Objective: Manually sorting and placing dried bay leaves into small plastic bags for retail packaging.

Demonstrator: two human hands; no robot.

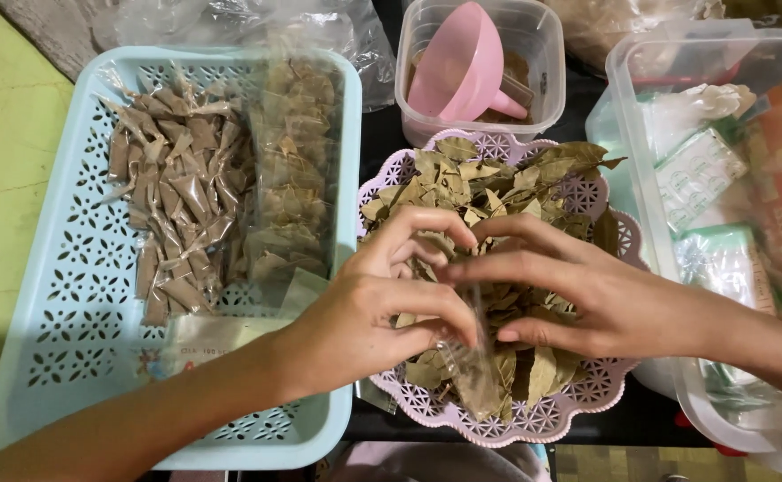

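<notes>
Both hands meet over the pink scalloped perforated plastic basket (578, 406) heaped with dried brown-green bay leaves (489, 183), at the near middle of the dark tabletop (377, 143). Left hand (368, 317) and right hand (600, 299) together pinch a small clear plastic sachet (473, 361), each grip closed on its top edge; the sachet hangs over the leaves. Left of them: light-blue perforated plastic tray (78, 268) holding filled sachets (181, 192). Far edge: clear tub with pink plastic funnel (462, 67).

Blue tray (70, 295) left, clear tub (641, 80) right, hem pink basket (533, 424).
</notes>
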